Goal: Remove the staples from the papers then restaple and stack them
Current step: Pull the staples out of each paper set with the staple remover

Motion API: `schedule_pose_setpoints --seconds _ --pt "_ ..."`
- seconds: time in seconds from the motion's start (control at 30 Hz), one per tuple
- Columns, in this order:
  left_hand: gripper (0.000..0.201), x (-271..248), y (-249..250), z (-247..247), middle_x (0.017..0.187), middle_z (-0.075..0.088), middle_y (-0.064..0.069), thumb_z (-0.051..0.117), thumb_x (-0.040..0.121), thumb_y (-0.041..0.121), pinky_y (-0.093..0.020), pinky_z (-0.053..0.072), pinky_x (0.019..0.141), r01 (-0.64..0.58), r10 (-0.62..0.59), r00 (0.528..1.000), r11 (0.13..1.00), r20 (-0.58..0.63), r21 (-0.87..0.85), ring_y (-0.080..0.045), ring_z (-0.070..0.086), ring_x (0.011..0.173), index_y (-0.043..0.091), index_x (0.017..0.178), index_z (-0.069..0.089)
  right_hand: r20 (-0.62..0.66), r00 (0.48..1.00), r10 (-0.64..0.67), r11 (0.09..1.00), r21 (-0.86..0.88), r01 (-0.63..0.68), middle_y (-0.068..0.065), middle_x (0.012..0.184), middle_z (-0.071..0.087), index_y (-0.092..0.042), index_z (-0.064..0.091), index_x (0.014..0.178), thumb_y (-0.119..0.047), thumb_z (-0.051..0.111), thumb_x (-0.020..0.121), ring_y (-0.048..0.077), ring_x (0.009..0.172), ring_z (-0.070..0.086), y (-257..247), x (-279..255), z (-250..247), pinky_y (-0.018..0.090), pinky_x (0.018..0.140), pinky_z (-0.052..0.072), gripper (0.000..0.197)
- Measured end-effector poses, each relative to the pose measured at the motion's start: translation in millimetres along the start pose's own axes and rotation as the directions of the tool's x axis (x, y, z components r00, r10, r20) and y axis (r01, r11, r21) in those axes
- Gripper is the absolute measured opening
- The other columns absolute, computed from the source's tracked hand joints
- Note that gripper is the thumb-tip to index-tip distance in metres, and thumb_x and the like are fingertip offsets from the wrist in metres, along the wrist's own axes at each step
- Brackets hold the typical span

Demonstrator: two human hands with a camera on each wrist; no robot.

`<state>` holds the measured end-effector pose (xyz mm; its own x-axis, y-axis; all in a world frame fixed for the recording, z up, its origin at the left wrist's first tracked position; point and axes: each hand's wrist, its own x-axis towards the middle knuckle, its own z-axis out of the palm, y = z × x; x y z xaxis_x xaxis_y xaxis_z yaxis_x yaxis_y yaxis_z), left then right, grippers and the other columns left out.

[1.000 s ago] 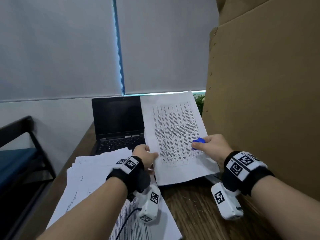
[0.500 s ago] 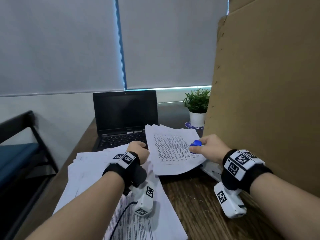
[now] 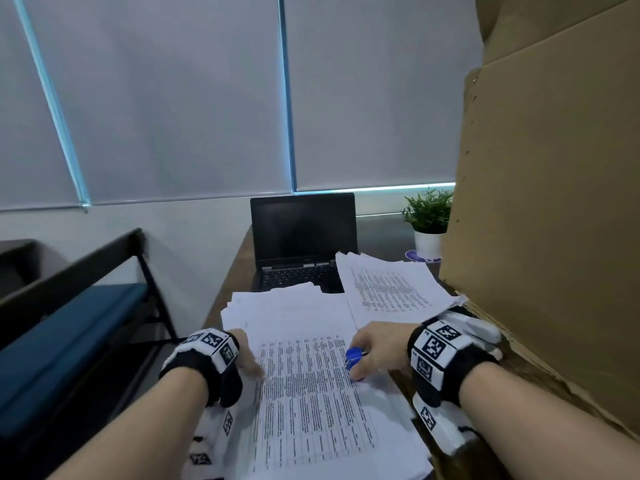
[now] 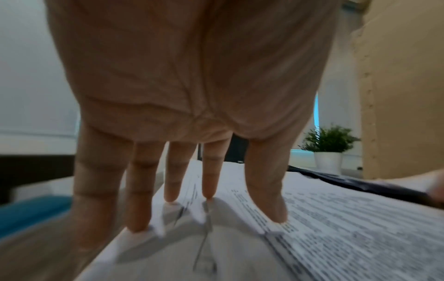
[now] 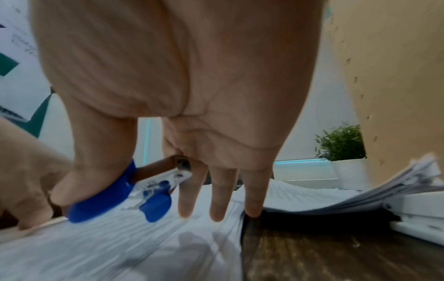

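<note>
Desk scene, three views. The left hand (image 3: 246, 358) rests with straight, spread fingers (image 4: 209, 178) on the left edge of a printed sheet (image 3: 311, 393); the fingertips press the paper and hold nothing. The right hand (image 3: 377, 348) pinches a blue staple remover (image 3: 354, 357) between thumb and forefinger, while its other three fingers (image 5: 221, 192) reach straight down to the right edge of the same sheet. In the right wrist view the staple remover (image 5: 115, 192) shows blue grips and white metal jaws, slightly parted, just above the paper.

The printed sheet tops a loose pile of papers (image 3: 287, 306) lying nearest the person on a dark wooden desk (image 3: 433, 441). Its text runs in columns of small print — too fine and blurred to read. A second stack of papers (image 3: 391, 285) lies farther back to the right, its near edge resting on a white stapler (image 5: 423, 218) beside a cardboard sheet (image 3: 554, 202).

An open black laptop (image 3: 303, 233) stands behind the pile, screen dark; the small logo under the screen cannot be read. A small potted plant (image 3: 428, 220) in a white pot stands on a blue round coaster whose writing is illegible. Both wrists carry bands with black-and-white square markers (image 3: 433, 348).
</note>
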<state>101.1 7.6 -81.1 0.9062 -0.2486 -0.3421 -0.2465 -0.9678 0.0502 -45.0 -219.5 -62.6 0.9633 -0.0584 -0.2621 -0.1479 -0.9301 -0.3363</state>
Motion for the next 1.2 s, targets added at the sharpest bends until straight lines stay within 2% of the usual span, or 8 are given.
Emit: schedule_pose_setpoints --seconds 0.17,0.3,0.47,0.63,0.77,0.93,1.1,1.2 --pt "0.04 -7.3 -19.6 3.9 0.107 0.068 -0.005 0.074 0.081 0.047 -0.028 0.051 0.086 -0.037 0.024 0.998 0.974 -0.063 -0.223 -0.019 0.062 0.096 0.013 0.099 0.063 0.014 1.0 0.002 0.98 -0.197 0.001 0.004 0.096 0.072 -0.016 0.07 0.1 -0.046 0.074 0.075 0.021 0.088 0.066 -22.4 3.8 17.0 0.03 0.076 0.053 0.039" --pt "0.041 -4.7 -23.2 0.4 0.095 0.056 -0.002 0.077 0.08 0.041 -0.024 0.041 0.079 -0.013 -0.017 0.996 0.936 -0.083 -0.351 -0.019 0.053 0.094 0.016 0.074 0.045 0.022 1.0 0.012 0.981 -0.195 -0.008 0.002 0.096 0.072 -0.018 0.07 0.1 -0.046 0.078 0.071 0.02 0.089 0.067 -22.3 11.6 15.0 0.032 0.079 0.054 0.041" --pt "0.081 5.6 -16.6 1.3 0.13 0.056 -0.01 0.083 0.074 0.034 -0.032 0.05 0.094 -0.008 -0.046 0.99 0.928 -0.136 -0.372 -0.024 0.057 0.116 0.003 0.136 0.041 0.041 0.999 0.014 0.977 -0.213 -0.005 0.001 0.095 0.073 -0.018 0.071 0.097 -0.047 0.081 0.066 0.018 0.086 0.068 -20.3 25.1 13.0 0.037 0.083 0.058 0.043" --pt "0.073 23.3 -4.3 -5.6 0.12 0.054 -0.005 0.084 0.069 0.043 -0.034 0.049 0.094 -0.03 -0.02 0.978 0.971 -0.208 -0.237 -0.023 0.055 0.113 0.01 0.124 0.05 0.052 0.999 0.003 0.962 -0.271 0.011 0.002 0.089 0.074 -0.015 0.073 0.091 -0.052 0.081 0.063 0.021 0.086 0.07 -24.3 41.5 9.4 0.038 0.079 0.059 0.047" --pt "0.017 35.9 4.7 -17.3 0.094 0.063 -0.003 0.074 0.08 0.029 -0.03 0.053 0.084 -0.111 -0.033 0.934 0.92 -0.356 -0.376 -0.022 0.062 0.092 0.021 0.08 0.06 0.074 0.997 -0.004 0.967 -0.256 0.022 0.008 0.086 0.073 -0.008 0.073 0.09 -0.051 0.082 0.066 0.021 0.069 0.06 -28.6 51.0 5.8 0.028 0.063 0.048 0.051" --pt "0.027 56.7 2.9 -19.7 0.073 0.061 -0.009 0.05 0.087 0.009 -0.034 0.051 0.071 -0.211 -0.109 0.879 0.783 -0.464 -0.585 -0.033 0.059 0.076 0.014 0.061 0.053 0.098 0.995 0.012 0.97 -0.241 0.012 0.004 0.079 0.063 -0.005 0.072 0.099 -0.049 0.082 0.068 0.018 0.069 0.052 -27.6 54.2 2.9 0.025 0.061 0.04 0.056" --pt "0.024 59.3 -3.7 -23.2 0.1 0.057 -0.011 0.06 0.085 0.007 -0.031 0.048 0.068 -0.175 -0.142 0.948 0.519 -0.286 -0.837 -0.029 0.06 0.085 0.016 0.107 0.053 0.097 0.995 0.005 0.968 -0.25 0.02 0.003 0.101 0.072 -0.013 0.073 0.103 -0.05 0.083 0.067 0.021 0.088 0.066 -25.6 50.9 2.2 0.033 0.078 0.055 0.052" --pt "0.019 60.1 -2.3 -19.5 0.095 0.066 -0.01 0.072 0.078 0.009 -0.033 0.053 0.073 -0.225 -0.139 0.938 0.456 -0.319 -0.861 -0.028 0.065 0.081 0.014 0.094 0.063 0.086 0.996 0.004 0.968 -0.252 0.018 0.002 0.102 0.072 -0.015 0.073 0.104 -0.05 0.084 0.066 0.022 0.094 0.068 -25.9 49.0 4.0 0.035 0.082 0.057 0.053"
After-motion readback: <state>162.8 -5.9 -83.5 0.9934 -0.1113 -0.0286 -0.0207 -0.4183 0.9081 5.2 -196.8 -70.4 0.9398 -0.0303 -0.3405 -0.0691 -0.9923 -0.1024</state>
